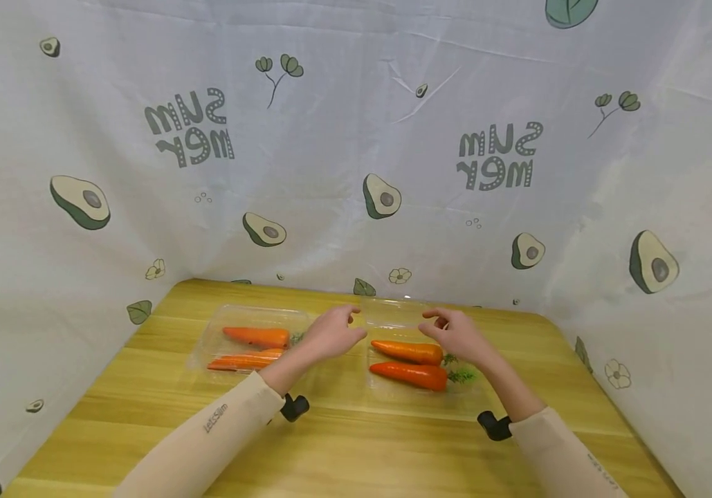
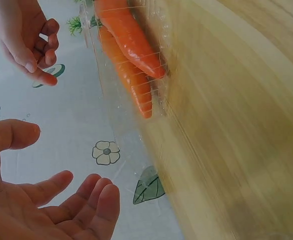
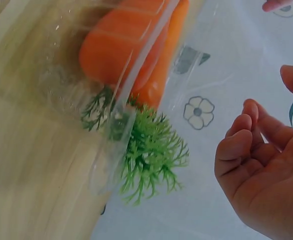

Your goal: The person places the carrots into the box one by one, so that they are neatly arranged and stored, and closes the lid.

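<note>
A clear plastic clamshell box (image 3: 102, 172) stands on the right half of the table, its lid (image 1: 393, 312) tipped back at the far side. Two carrots lie inside: an orange one (image 1: 408, 351) behind and a redder one (image 1: 410, 375) in front. Their green leafy tops (image 3: 154, 150) poke over the box's right end. Over the box's far left corner, my left hand (image 1: 333, 333) has its thumb and fingers spread, holding nothing. My right hand (image 1: 457, 337) hovers above the right end near the lid, fingers loosely bent around bare air.
To the left is a second clear plastic box (image 1: 231, 312) holding carrots (image 1: 258, 337), partly behind my left forearm. A wooden table (image 1: 356, 449) lies below. White cloth (image 1: 331, 138) printed with avocados hangs behind and at both sides.
</note>
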### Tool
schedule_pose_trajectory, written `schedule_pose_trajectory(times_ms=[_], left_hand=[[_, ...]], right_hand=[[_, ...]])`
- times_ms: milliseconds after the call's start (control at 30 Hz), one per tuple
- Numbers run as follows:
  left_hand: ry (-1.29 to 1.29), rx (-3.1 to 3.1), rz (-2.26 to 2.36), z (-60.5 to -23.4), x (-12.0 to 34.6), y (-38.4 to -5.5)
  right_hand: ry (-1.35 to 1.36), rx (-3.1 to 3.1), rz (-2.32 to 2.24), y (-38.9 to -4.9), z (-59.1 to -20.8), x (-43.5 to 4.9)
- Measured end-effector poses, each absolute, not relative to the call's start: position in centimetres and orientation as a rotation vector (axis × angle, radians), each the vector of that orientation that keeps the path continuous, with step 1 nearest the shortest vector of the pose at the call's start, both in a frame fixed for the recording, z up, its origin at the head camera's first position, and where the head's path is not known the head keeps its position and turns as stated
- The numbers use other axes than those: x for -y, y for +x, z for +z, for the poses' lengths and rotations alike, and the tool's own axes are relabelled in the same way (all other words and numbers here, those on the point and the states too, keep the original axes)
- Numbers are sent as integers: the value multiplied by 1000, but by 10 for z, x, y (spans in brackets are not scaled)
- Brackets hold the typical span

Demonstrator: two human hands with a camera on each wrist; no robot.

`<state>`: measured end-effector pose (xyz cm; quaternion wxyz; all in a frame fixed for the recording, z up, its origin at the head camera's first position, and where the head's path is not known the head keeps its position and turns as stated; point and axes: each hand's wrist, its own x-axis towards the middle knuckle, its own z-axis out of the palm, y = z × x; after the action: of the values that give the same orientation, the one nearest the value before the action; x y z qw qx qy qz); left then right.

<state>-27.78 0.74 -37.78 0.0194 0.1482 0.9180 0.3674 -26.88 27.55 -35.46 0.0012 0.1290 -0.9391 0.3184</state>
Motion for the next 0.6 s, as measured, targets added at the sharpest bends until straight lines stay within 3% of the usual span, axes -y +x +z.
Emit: schedule_pose_trajectory(times_ms=[600], left_hand=[[352,-2820,1047,-376,-31,-312]], right_hand=[[332,3028,861,-295,-352,-306]])
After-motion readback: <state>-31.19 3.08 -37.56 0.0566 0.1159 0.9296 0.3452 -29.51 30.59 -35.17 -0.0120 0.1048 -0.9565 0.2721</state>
